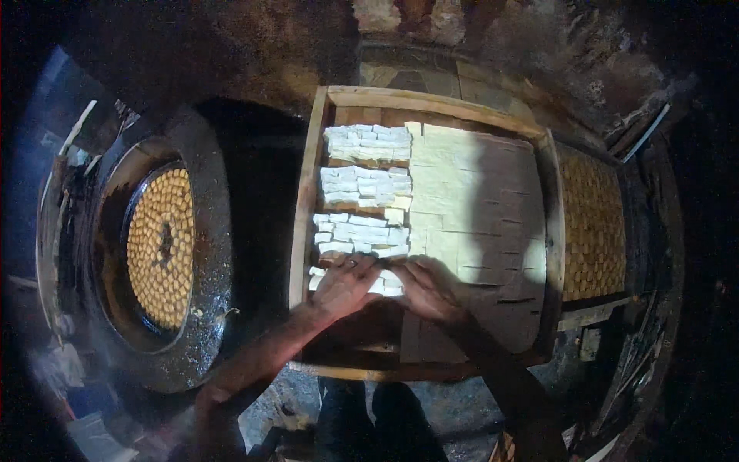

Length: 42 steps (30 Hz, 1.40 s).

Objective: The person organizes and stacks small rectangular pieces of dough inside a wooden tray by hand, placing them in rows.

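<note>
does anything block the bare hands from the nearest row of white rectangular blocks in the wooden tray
Nothing visible does: the bare left hand and bare right hand lie at the nearest row of white rectangular blocks, partly covering it, inside the shallow wooden tray. Contact underneath is hidden.

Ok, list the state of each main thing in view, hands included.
Left hand: on the nearest white group; grip unclear.
Right hand: at that group's right end; grip unclear.
White pieces: in four groups, nearest partly hidden.
Pale slab: marked by lines and slits, partly shaded.
Wooden tray: open-topped, loaded.
Golden pieces: packed close together.
Round pan: uncovered, holding the golden pieces.
</note>
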Each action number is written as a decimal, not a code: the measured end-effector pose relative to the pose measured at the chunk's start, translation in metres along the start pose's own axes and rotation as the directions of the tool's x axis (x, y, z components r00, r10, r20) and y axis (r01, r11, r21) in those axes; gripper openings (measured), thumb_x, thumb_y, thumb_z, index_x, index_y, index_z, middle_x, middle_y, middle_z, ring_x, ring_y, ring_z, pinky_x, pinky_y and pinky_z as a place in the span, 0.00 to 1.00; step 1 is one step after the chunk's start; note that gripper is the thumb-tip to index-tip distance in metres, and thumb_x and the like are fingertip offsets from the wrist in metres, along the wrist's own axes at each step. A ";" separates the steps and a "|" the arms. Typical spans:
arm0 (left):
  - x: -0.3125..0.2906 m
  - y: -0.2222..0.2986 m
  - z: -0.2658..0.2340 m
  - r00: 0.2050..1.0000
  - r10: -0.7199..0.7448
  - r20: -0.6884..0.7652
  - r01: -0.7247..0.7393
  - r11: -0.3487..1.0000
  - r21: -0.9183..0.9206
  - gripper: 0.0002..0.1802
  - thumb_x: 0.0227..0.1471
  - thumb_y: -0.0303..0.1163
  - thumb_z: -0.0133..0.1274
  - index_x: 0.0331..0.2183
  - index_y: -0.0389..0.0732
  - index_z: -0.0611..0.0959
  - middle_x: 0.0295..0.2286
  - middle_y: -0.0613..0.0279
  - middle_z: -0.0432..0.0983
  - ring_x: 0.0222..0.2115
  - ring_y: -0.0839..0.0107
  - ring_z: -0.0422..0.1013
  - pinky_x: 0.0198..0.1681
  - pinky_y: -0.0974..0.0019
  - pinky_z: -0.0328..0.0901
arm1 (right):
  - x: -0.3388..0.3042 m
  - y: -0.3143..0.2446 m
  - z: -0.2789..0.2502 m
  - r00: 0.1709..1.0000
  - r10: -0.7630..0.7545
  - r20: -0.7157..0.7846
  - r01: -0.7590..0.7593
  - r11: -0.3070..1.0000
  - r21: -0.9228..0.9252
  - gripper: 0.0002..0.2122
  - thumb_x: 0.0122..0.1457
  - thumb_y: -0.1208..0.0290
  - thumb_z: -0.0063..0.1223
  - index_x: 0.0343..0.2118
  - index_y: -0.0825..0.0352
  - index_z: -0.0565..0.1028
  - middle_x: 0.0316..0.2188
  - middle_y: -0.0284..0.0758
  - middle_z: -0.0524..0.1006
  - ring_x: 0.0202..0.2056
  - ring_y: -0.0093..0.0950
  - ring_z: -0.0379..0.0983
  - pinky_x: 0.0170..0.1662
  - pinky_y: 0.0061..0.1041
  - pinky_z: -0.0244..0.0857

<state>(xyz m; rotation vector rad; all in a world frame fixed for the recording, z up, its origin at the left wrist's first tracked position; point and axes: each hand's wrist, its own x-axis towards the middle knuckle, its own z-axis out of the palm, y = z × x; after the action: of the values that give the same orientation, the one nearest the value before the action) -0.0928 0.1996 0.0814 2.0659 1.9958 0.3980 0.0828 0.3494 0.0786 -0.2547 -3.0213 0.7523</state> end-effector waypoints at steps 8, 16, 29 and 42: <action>-0.017 -0.019 0.017 0.999 -0.011 -0.041 0.007 0.994 -0.108 0.23 0.43 0.36 0.63 0.41 0.39 0.76 0.39 0.52 0.74 0.41 0.51 0.71 0.46 0.53 0.66 | 0.006 -0.001 0.019 0.986 0.013 -0.164 -0.002 0.998 0.066 0.22 0.50 0.66 0.60 0.50 0.65 0.73 0.44 0.41 0.76 0.45 0.38 0.73 0.51 0.38 0.67; 0.007 -0.005 -0.005 0.994 -0.111 0.011 0.105 0.907 -0.407 0.29 0.42 0.53 0.64 0.42 0.44 0.80 0.40 0.52 0.75 0.45 0.50 0.69 0.48 0.43 0.60 | -0.014 0.012 0.023 0.928 0.327 0.181 -0.361 0.910 0.205 0.26 0.62 0.55 0.50 0.60 0.63 0.67 0.60 0.45 0.65 0.62 0.44 0.59 0.65 0.42 0.48; 0.295 -0.141 -0.023 0.945 -0.065 -0.320 0.147 0.960 0.239 0.19 0.57 0.33 0.43 0.49 0.40 0.74 0.43 0.48 0.76 0.41 0.55 0.73 0.44 0.54 0.69 | 0.152 0.240 -0.134 0.945 -0.024 -0.325 -0.063 0.965 -0.253 0.20 0.50 0.74 0.52 0.48 0.70 0.70 0.46 0.44 0.69 0.48 0.42 0.65 0.49 0.40 0.62; 0.313 -0.132 -0.043 0.983 0.150 -0.111 -0.114 0.954 0.277 0.20 0.57 0.30 0.46 0.52 0.44 0.72 0.39 0.54 0.76 0.33 0.58 0.77 0.33 0.60 0.74 | 0.142 0.267 -0.144 0.996 0.029 -0.083 -0.038 0.994 -0.105 0.18 0.49 0.83 0.46 0.46 0.75 0.71 0.45 0.47 0.71 0.48 0.43 0.66 0.55 0.39 0.60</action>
<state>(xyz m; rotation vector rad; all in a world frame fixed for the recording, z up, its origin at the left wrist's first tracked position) -0.2226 0.5164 0.0834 2.4062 2.0924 0.3069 -0.0081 0.6721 0.0779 -0.3300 -2.9909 0.5689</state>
